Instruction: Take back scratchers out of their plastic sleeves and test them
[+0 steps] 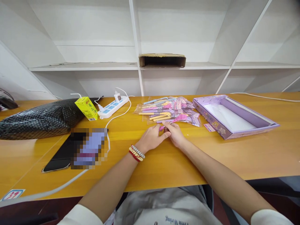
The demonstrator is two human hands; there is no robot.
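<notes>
My left hand [152,137] and my right hand [175,133] meet just in front of the pile, both closed around a slim purple-handled back scratcher [161,128]. A short stretch of its handle shows between my fingers; the rest is largely covered. Right beyond my fingertips lies a heap of back scratchers in clear plastic bags [164,109], with purple, pink, yellow and blue handles and claw-like heads. A pink claw head [181,117] shows at the near edge of the heap; whether it belongs to the held one, I cannot tell.
An open purple display box [226,135] stands right of the heap, a small pink card [209,127] beside it. Leftward are a power strip [113,107], a yellow drink carton [86,108], a black wrapped parcel [44,118], a dark phone [59,154] and a white cable [63,187].
</notes>
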